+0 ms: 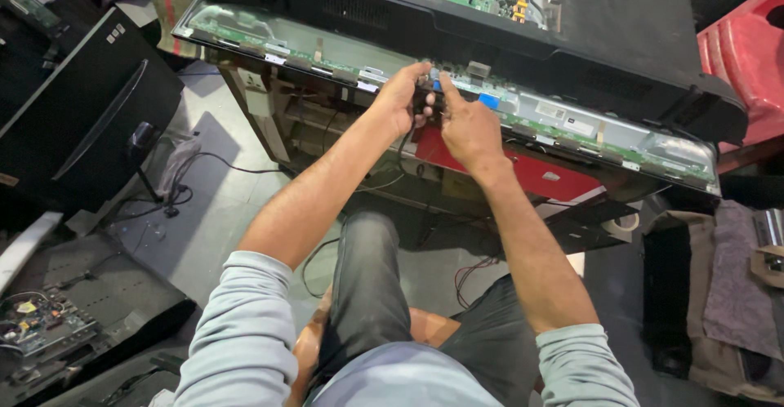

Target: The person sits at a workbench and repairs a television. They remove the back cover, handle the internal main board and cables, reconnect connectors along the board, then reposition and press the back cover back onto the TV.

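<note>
On thin green strip board, both hands.

A single head-worn camera looks steeply down and forward over the seated person's own arms and lap, close enough that both forearms fill the middle of the frame. The view centres where the left hand and right hand meet at the near edge of the opened flat black television panel, with grey floor below that grip.

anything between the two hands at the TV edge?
Yes. Head view: a small dark part with a black cable hanging from it sits between left hand and right hand, on the circuit strip.
</note>
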A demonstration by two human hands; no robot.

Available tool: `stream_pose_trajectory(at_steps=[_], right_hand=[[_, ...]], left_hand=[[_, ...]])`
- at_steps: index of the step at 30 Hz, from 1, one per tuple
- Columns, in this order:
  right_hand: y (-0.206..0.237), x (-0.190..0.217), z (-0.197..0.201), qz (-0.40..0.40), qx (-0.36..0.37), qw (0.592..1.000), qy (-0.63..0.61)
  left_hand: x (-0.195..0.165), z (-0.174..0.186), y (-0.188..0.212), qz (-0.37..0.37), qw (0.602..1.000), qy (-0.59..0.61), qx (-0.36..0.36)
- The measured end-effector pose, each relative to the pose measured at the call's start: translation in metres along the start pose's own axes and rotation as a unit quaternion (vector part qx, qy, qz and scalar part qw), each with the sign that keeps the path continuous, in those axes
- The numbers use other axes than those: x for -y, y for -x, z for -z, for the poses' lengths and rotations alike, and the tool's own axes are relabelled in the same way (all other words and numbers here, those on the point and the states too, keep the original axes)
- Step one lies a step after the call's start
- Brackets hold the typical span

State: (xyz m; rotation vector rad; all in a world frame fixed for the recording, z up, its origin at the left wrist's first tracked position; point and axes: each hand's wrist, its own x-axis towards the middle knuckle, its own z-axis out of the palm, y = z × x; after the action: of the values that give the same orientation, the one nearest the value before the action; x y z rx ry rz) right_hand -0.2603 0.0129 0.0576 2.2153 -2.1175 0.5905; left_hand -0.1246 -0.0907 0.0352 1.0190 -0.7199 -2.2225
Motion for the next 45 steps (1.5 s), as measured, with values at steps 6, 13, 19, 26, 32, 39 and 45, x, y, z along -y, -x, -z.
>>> stream_pose_trajectory(at_steps=[6,13,19,26,32,39,45], right_hand=[[0.004,-0.003,0.001,0.006,-0.018,1.000,-0.021],[0.004,-0.010,-0.006,0.015,-0.032,0.998,-0.057],[0.003,-0.015,-0.010,0.016,-0.027,0.999,0.003],[0.001,-0.015,-0.011,0.015,-0.026,0.999,0.033],[0.000,-0.019,-0.019,0.021,-0.037,0.998,0.053],[0.005,-0.023,-0.031,0.026,-0.065,0.997,0.026],[0.000,-0.019,-0.029,0.010,-0.021,0.999,-0.029]], left_hand=[[0.002,-0.001,-0.002,-0.010,0.999,0.006,-0.035],[0.003,-0.010,-0.003,-0.017,0.997,-0.016,-0.074],[0.005,-0.017,-0.002,-0.046,0.993,-0.031,-0.108],[0.006,-0.015,-0.004,-0.051,0.992,-0.029,-0.115],[0.005,-0.017,-0.001,-0.057,0.991,-0.029,-0.114],[0.001,-0.023,0.004,-0.055,0.990,-0.048,-0.123],[0.006,-0.023,-0.002,-0.083,0.994,0.007,-0.067]])
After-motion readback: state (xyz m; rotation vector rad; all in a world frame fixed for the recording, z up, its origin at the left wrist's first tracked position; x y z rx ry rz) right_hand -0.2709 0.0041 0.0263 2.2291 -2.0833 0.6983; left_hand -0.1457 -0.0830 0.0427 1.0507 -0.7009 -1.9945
